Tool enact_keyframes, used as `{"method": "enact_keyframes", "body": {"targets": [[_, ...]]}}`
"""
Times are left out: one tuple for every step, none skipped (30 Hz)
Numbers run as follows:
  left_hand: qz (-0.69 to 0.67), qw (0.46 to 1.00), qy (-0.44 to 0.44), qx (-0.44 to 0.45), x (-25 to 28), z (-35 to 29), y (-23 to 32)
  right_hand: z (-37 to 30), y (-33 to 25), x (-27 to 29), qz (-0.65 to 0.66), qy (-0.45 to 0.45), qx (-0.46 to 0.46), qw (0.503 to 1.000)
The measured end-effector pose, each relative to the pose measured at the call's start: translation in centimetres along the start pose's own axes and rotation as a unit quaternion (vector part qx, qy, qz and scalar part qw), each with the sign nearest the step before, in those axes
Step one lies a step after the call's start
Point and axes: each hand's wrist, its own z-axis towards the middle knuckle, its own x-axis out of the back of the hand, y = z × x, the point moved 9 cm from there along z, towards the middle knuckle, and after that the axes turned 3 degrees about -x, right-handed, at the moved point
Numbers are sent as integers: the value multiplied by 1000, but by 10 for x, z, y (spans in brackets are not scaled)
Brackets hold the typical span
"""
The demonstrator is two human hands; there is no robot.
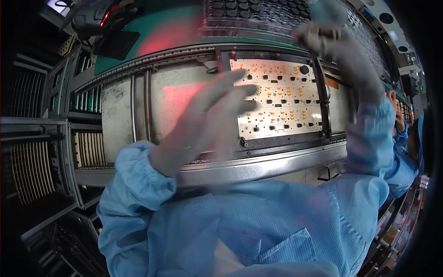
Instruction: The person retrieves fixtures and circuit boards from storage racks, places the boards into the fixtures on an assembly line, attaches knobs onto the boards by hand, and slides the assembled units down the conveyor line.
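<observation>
My left hand (210,111), gloved and blurred by motion, reaches over the left edge of a pale circuit board (281,104). Its fingers are stretched out and apart, with nothing visible in them. Rows of small black and orange-yellow components stand on the board, which lies in a dark frame (326,108). Beyond the board's far right corner, my gloved right hand (325,41) is at the near side of a clear plastic tray (258,28) with many black round parts. Its fingers look curled together, and blur hides what they hold. A pale greenish round shape (328,13) shows just past them.
A conveyor rail (152,57) and a metal front edge (258,166) flank the board. Racks with upright boards (90,150) stand at the left. A dark device with a red light (108,16) sits on the green mat (157,30). Another person's hand (398,111) is at the far right.
</observation>
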Motion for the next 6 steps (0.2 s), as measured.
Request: {"method": "enact_keyframes", "body": {"targets": [[-116, 991, 1, 70, -29, -3, -3, -22, -16, -29, 82, -59, 48, 994], [-230, 963, 0, 138, -53, -4, -11, -39, -18, -54, 147, -101, 11, 984], [-232, 962, 2, 143, -64, 1, -16, -52, -14, -75, 211, -141, -27, 967], [-282, 948, -44, 143, -87, 4, -18, -65, -17, -68, 144, -78, 65, 984], [-336, 927, -90, 142, -99, 4, -24, -77, -21, -68, 68, -18, 152, 986], [-343, 923, -94, 147, -102, 3, -30, -85, -10, -69, 22, 21, 100, 995]]}}
